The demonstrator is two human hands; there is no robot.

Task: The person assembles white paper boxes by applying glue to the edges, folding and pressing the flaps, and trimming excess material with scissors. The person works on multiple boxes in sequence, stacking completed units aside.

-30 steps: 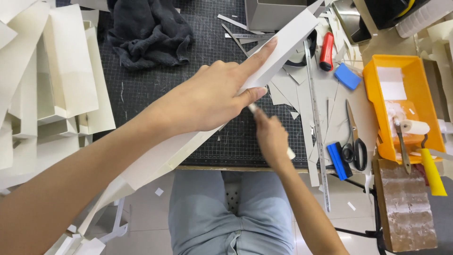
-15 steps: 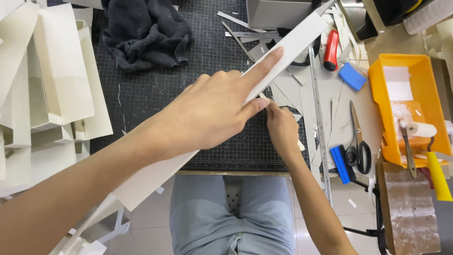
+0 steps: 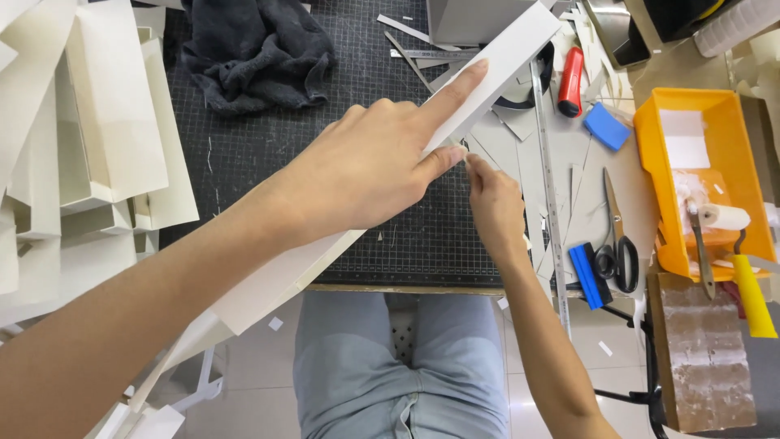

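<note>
My left hand (image 3: 382, 167) presses on a long white folded card strip (image 3: 508, 61) that runs diagonally from the upper right down past the table's front edge, index finger stretched along it. Just below the strip, my right hand (image 3: 494, 207) pinches its lower edge with the fingertips, close to my left thumb. Whether the right hand also holds a small tool is hidden. Both hands are above the dark gridded cutting mat (image 3: 268, 146).
Stacks of white folded card (image 3: 89, 138) lie at the left, a dark cloth (image 3: 256, 53) at the back. To the right are a steel ruler (image 3: 551, 203), scissors (image 3: 616, 236), a red knife (image 3: 571, 81), blue blocks (image 3: 587, 276) and an orange tray (image 3: 699, 179) with a roller.
My right hand has slid up along the strip's lower edge toward my left thumb. The left hand and the strip have stayed nearly in place.
</note>
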